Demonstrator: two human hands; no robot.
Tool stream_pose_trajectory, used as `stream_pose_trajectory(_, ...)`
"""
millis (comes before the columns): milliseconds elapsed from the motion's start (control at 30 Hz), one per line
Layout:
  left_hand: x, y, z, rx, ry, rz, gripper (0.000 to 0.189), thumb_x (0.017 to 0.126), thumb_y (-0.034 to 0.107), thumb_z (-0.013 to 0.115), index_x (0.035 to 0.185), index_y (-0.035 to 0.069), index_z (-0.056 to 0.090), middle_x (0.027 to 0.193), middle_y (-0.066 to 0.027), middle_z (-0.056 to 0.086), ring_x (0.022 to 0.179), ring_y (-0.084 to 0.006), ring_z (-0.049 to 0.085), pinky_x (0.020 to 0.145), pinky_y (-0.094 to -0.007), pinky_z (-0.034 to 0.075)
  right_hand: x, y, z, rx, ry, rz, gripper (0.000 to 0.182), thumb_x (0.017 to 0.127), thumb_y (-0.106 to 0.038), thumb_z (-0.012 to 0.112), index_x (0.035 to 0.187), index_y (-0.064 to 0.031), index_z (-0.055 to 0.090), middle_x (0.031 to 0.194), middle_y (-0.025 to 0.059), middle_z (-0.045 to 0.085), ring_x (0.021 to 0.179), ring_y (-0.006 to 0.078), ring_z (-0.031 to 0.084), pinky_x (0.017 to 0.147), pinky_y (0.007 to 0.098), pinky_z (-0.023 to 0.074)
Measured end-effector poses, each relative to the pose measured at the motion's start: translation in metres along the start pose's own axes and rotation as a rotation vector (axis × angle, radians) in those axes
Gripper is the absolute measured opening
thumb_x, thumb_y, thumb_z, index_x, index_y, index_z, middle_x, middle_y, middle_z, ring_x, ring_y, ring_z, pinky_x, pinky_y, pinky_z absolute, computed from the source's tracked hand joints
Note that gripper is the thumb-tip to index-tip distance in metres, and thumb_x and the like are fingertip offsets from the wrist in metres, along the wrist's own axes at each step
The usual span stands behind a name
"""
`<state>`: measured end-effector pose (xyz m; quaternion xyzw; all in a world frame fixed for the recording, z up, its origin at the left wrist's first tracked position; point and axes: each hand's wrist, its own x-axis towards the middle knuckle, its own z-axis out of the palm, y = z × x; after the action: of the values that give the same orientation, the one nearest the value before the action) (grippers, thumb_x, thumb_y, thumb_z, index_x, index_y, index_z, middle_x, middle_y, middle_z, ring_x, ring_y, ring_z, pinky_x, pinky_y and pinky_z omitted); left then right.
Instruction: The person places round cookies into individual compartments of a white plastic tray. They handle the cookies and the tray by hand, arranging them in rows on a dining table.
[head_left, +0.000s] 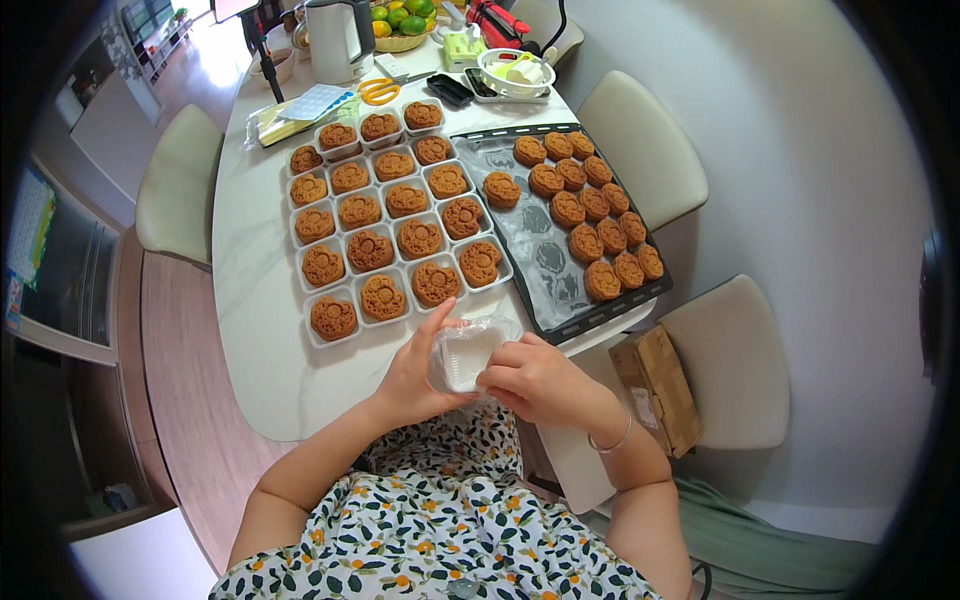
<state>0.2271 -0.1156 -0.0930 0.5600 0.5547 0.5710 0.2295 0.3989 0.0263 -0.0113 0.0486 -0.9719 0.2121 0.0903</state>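
Note:
A stack of small square white plastic trays (471, 352), wrapped in clear plastic film, is held up in front of me at the table's near edge. My left hand (417, 371) grips the stack from the left, thumb below and fingers along its side. On the other side my right hand (536, 379) pinches the near right edge of the trays or film; its fingertips are partly hidden. Just beyond lie rows of white plastic trays (346, 341), each with a brown moulded mooncake (333, 318). To the right, more mooncakes (603, 280) rest on a paper-lined black baking tray (551, 330).
Orange-handled scissors (379, 91), a packet of flat bags (281, 126) and a white colander (517, 86) stand farther back. Behind them are an electric kettle (334, 41) and a fruit basket (401, 41). Chairs (645, 150) and a cardboard box (656, 390) flank the right side.

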Motion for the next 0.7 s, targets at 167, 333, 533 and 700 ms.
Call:
stream_pose_trajectory(167,0.0,-0.012,0.004,-0.061,0.051,0.021,0.118,0.068,0.02,0.096,0.16,0.01,0.024,0.14,-0.018,0.058,0.129,-0.0331,0.06,0.108,-0.0424,0.048,0.004,0.005,0.007,-0.03,0.054,0.017,0.011,0.083,-0.016,0.077,0.085,-0.012,0.067,0.082,0.0024,0.061,0.079,0.0237,0.063,0.072,0.0377,0.0463)
stream_pose_trajectory(333,-0.001,-0.019,0.005,-0.229,0.055,-0.09,0.119,0.069,0.016,0.096,0.161,0.009,0.021,0.147,-0.0153,0.051,0.137,-0.0272,0.052,0.116,-0.0421,0.042,0.021,-0.006,0.015,-0.181,0.065,0.067,0.016,0.082,-0.017,0.074,0.075,-0.0113,0.061,0.079,0.0023,0.058,0.076,0.0221,0.064,0.071,0.0374,0.0445)
stream_pose_trajectory(533,-0.004,-0.017,0.001,-0.098,0.032,-0.117,0.114,0.069,0.018,0.096,0.159,0.009,0.027,0.145,-0.0149,0.054,0.132,-0.0274,0.056,0.112,-0.0409,0.046,0.024,-0.002,0.011,-0.26,0.014,-0.047,0.016,0.074,-0.015,0.075,0.073,-0.0127,0.059,0.077,0.0009,0.055,0.074,0.019,0.063,0.071,0.0356,0.0443)
stream_pose_trajectory(700,-0.003,-0.019,0.003,-0.001,0.036,-0.072,0.109,0.067,0.02,0.096,0.155,0.006,0.033,0.143,-0.0161,0.056,0.13,-0.0274,0.059,0.108,-0.0391,0.048,0.023,-0.001,0.009,-0.254,-0.007,-0.086,0.015,0.072,-0.012,0.074,0.074,-0.013,0.059,0.078,0.0002,0.054,0.075,0.019,0.062,0.072,0.0349,0.0456)
